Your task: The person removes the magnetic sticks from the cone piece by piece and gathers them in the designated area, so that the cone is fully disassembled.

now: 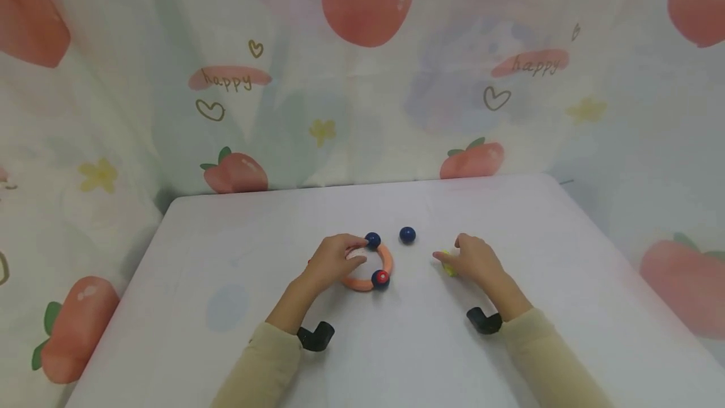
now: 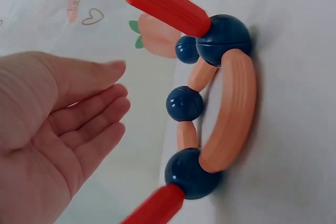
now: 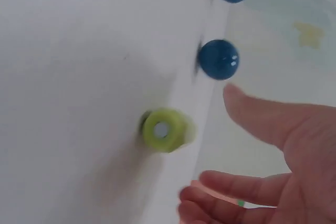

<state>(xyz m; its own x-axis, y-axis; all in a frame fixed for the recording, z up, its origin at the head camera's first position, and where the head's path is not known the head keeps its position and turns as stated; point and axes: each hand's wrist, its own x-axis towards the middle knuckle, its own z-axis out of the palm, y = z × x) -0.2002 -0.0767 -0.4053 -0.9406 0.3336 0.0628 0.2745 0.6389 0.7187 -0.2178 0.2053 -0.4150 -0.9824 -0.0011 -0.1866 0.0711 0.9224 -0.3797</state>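
My left hand (image 1: 330, 263) hovers at the left side of a ring of curved orange sticks (image 2: 236, 108) joined by blue balls (image 2: 184, 103). Its fingers are relaxed and clear of the ring in the left wrist view. Red rods (image 2: 165, 6) stick out from two of the balls; in the head view this hand hides the ring's left part. Beside a yellow-green rod (image 3: 165, 130) is my right hand (image 1: 472, 261), thumb and fingers spread with nothing between them. The rod's round end has a grey centre. A loose blue ball (image 1: 408, 235) lies between ring and rod.
Everything lies on a white-covered table (image 1: 255, 232). A fruit-printed curtain (image 1: 362, 106) hangs behind the table's far edge and along both sides. Black wrist mounts (image 1: 317, 337) project inward from both wrists, low over the table.
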